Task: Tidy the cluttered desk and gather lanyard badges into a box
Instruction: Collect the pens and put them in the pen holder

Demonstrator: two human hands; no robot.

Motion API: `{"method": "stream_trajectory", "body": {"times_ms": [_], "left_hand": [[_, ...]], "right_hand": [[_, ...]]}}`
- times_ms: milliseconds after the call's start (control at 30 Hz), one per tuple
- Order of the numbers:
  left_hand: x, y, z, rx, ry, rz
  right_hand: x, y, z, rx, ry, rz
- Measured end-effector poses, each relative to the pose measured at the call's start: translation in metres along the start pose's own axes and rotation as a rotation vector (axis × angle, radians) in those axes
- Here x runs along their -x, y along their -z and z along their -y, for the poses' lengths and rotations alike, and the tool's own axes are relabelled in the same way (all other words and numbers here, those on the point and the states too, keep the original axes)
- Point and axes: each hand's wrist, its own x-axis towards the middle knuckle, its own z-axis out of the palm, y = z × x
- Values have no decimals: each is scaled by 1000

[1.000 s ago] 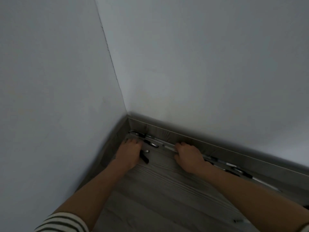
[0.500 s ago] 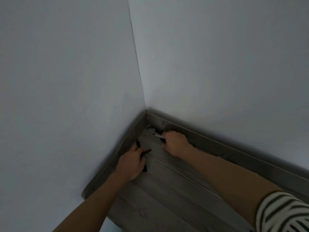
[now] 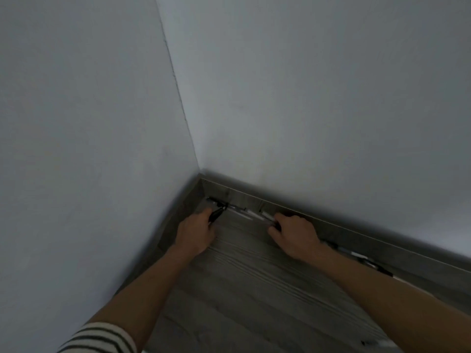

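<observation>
Worktop (image 3: pixel 254 289) — grey wood grain; walls (image 3: pixel 318 98) were pale grey-white; sleeve (image 3: pixel 99 338) striped black and white; pens (image 3: pixel 244 212) black and white.

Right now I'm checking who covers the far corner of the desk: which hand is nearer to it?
Left. The left hand sits just short of the desk's corner, holding a dark pen; the right hand is farther along the back rail.
</observation>
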Motion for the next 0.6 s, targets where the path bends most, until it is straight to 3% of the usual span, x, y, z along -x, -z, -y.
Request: {"method": "stream_trajectory", "body": {"times_ms": [167, 433, 600], "left_hand": [[-28, -1, -8, -45, -242, 26], [-42, -3, -11, -144, -215, 107], [-34, 2, -9, -167, -177, 195]], "right_hand": [[0, -6, 3, 1, 143, 86], [-22, -17, 24, 170, 51, 103], [-16, -7, 7, 21, -28, 323]]}}
